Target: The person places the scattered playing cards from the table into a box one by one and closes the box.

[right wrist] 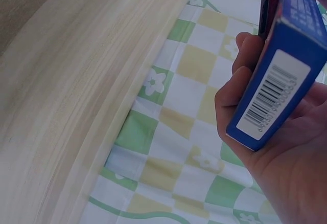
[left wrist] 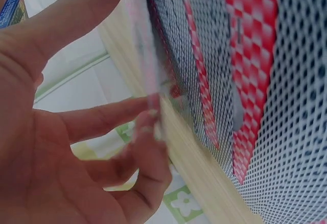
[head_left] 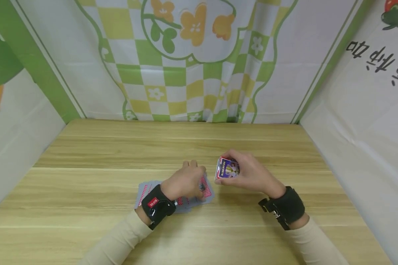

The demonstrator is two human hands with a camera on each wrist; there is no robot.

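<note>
Playing cards (head_left: pixel 146 191) lie face down in an overlapping spread on the table, their grey backs patterned with red checks. Over the right end of this spread, my left hand (head_left: pixel 185 180) pinches a playing card (left wrist: pixel 148 55) by its edges, thumb on one side and fingertips on the other; the card is blurred in the left wrist view. My right hand (head_left: pixel 252 173) grips a small card box (head_left: pixel 229 168) to the right of the spread. Its printed face shows in the head view, and a blue side with a barcode label (right wrist: pixel 274 96) in the right wrist view.
The wooden table (head_left: pixel 96 147) runs back to a checked green, yellow and white curtain (head_left: pixel 185 84). White printed cloth walls (head_left: pixel 361 121) stand at both sides. Each wrist wears a black strap (head_left: pixel 286 206).
</note>
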